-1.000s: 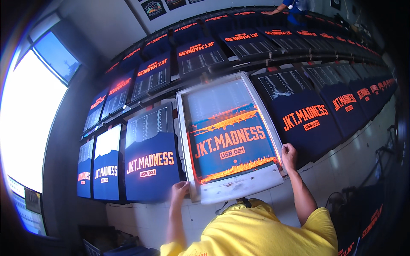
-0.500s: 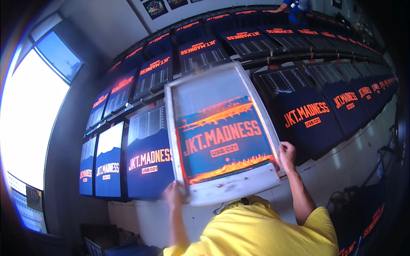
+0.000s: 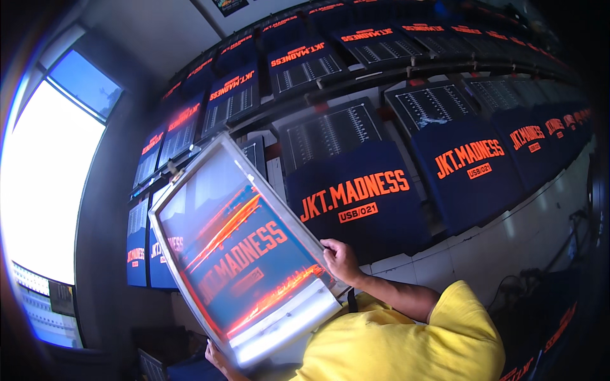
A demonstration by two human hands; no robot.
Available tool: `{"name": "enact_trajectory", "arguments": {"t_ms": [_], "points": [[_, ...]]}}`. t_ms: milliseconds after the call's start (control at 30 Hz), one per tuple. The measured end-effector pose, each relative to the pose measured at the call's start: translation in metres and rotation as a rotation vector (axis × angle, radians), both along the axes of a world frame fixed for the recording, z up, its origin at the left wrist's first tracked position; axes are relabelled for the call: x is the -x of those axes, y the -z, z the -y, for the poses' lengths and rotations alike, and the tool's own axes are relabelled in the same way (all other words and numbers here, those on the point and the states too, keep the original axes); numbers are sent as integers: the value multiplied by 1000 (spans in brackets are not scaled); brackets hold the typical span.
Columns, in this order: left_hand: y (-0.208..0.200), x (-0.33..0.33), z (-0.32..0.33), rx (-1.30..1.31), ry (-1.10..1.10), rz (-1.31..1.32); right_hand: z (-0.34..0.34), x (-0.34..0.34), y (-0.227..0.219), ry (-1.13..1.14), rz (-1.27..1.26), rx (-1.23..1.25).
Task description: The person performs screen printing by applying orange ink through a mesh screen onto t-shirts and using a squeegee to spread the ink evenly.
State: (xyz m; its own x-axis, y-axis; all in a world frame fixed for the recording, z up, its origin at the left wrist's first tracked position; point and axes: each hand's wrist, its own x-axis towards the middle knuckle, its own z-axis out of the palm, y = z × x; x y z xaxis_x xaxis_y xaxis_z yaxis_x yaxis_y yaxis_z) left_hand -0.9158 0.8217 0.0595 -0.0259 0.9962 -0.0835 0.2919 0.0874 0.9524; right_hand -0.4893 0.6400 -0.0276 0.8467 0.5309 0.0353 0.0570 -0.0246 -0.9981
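Both my hands hold a screen-printing frame (image 3: 280, 198) tilted off to the left. Orange ink streaks its translucent mesh, and a wide pale bar (image 3: 289, 327) runs across its near end. My right hand (image 3: 342, 259) is closed on the right rim near that end. At the near left corner my left hand (image 3: 219, 359) grips the rim, partly cut from sight. Right of the frame a navy shirt (image 3: 362, 232) with orange lettering lies on a black board (image 3: 327, 134). Another printed shirt (image 3: 473, 171) lies farther right. Behind the frame, shirts at the left are partly covered.
Rows of boards with navy printed shirts (image 3: 298, 63) stretch across the back and curve away to the right. A long rail (image 3: 356, 82) runs between rows. At the left is a bright window (image 3: 51, 171). Dark items (image 3: 159, 355) sit low at the left.
The screen frame has swung left and turned clockwise-tilted, carried by both my hands, uncovering the printed shirt formerly beneath it. The view has shifted slightly.
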Motion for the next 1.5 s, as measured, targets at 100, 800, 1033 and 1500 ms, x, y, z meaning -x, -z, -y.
{"name": "enact_trajectory", "arguments": {"t_ms": [100, 800, 1033, 1500], "points": [[30, 71, -6, -36, -104, 61, -25, 23, 0, -56, 80, -5], [37, 58, -243, 126, 260, 4, -139, 121, 34, 314, 157, 200], [131, 64, -332, -61, 420, -142, -126, 130, 14, 439, 102, 258], [82, 4, -320, 80, 446, -167, -135, 102, 41, 463, 130, 328]]}}
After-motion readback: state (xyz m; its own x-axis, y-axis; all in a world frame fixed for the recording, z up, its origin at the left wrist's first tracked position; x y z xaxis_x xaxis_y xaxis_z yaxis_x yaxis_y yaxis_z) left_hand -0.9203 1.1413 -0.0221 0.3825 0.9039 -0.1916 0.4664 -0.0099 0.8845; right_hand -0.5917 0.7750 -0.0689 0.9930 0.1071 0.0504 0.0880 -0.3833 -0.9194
